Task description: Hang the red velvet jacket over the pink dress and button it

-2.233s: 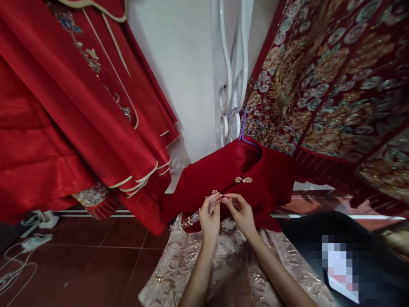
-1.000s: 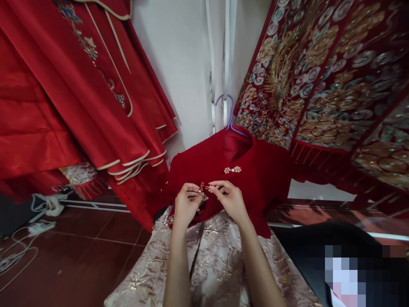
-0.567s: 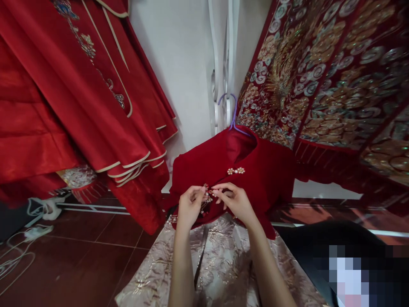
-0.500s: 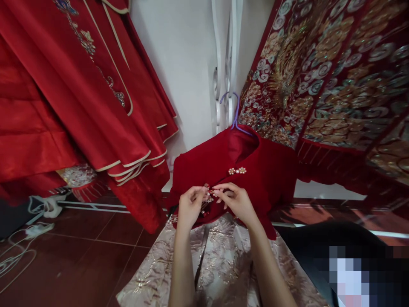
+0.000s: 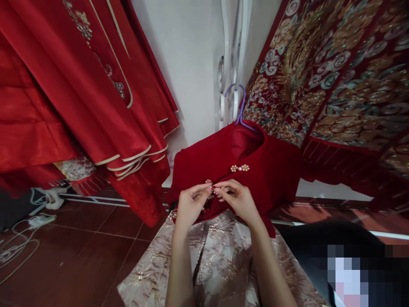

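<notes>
A dark red jacket (image 5: 204, 162) hangs on a purple hanger (image 5: 242, 102), its neck opening facing up. A pearl-and-gold flower clasp (image 5: 240, 168) is fastened on its upper front. Lower down, my left hand (image 5: 192, 202) pinches one side of a second beaded clasp (image 5: 209, 196) between thumb and fingertips. From the other side my right hand (image 5: 238, 200) pinches the same clasp, the fingertips of both hands nearly touching. The fingers partly hide this clasp, so I cannot tell whether its two halves are joined.
Red garments with pale piping (image 5: 128, 128) hang at the left, and an embroidered dark red garment (image 5: 345, 81) at the right. A pale brocade skirt (image 5: 220, 256) spreads below the jacket. White cables (image 5: 19, 251) lie on the tiled floor, and a black surface (image 5: 306, 243) is at lower right.
The view has shifted slightly, moving the jacket a little right in the picture. My fingertips have drawn closer together at the lower clasp, both hands still pinching it.
</notes>
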Demonstrator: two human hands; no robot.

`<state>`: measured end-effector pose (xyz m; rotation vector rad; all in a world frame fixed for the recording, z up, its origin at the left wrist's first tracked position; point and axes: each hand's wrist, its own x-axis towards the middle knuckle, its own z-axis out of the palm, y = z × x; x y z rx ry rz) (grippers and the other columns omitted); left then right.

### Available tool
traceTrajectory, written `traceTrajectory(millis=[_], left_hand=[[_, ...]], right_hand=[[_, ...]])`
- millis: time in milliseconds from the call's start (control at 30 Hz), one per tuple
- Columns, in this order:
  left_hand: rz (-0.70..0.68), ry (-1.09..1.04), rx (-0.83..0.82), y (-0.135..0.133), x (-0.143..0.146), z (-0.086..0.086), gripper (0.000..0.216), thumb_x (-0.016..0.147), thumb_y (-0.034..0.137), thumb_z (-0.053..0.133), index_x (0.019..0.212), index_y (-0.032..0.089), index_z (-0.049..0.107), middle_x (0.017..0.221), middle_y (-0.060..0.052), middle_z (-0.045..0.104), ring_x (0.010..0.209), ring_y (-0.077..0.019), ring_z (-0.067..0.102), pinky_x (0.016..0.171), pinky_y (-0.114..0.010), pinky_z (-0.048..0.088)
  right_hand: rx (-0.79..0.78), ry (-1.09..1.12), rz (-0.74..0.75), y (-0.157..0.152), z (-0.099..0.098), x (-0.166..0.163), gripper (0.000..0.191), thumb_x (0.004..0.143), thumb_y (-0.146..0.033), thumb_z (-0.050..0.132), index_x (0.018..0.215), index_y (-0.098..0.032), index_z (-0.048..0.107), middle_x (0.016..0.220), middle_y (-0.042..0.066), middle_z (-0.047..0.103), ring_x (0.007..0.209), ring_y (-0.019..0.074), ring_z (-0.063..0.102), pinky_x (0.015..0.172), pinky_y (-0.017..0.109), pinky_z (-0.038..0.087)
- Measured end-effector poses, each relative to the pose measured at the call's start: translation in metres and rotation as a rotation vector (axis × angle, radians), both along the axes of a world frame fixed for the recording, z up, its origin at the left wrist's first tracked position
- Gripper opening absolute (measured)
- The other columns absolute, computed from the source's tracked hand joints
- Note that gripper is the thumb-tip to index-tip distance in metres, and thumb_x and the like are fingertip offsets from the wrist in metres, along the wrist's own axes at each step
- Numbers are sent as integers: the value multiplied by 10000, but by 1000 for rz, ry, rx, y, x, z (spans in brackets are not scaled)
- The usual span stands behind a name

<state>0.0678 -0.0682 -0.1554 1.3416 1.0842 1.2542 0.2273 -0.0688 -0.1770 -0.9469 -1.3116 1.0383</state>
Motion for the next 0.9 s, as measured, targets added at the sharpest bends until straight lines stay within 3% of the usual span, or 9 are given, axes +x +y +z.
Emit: traceTrajectory(millis=[333, 467, 633, 900], left_hand=[[-6, 67, 22, -4, 0, 4, 298, 671, 283, 765, 934, 144, 740, 917, -85, 749, 809, -215, 718, 785, -331, 589], [56, 105, 55, -4, 3, 2, 274, 672, 281, 762, 913, 152, 747, 882, -85, 751, 781, -220, 721, 760, -329, 595], [104, 226, 140, -6, 4, 3, 194, 722, 257, 706, 889, 169, 750, 838, -71, 752, 741, -210, 720, 723, -322, 594], [68, 355, 314, -4, 1, 3, 131, 787, 249, 635, 879, 188, 705, 865, -47, 731, 750, -163, 692, 734, -267, 557]], right_hand=[[21, -26, -44, -1, 2, -1, 270, 756, -425, 696, 925, -216, 727, 870, 37, 585, 738, 134, 611, 690, 287, 616], [43, -47, -65, -1, 1, -2, 281, 760, -438, 689, 932, -219, 728, 890, 47, 593, 758, 145, 612, 704, 301, 620], [59, -54, -76, -3, 2, -3, 280, 766, -438, 683, 930, -216, 728, 902, 52, 598, 776, 150, 613, 713, 301, 618], [84, -76, -119, -5, 5, -7, 250, 796, -419, 654, 920, -209, 712, 926, 57, 618, 776, 146, 626, 689, 290, 615]])
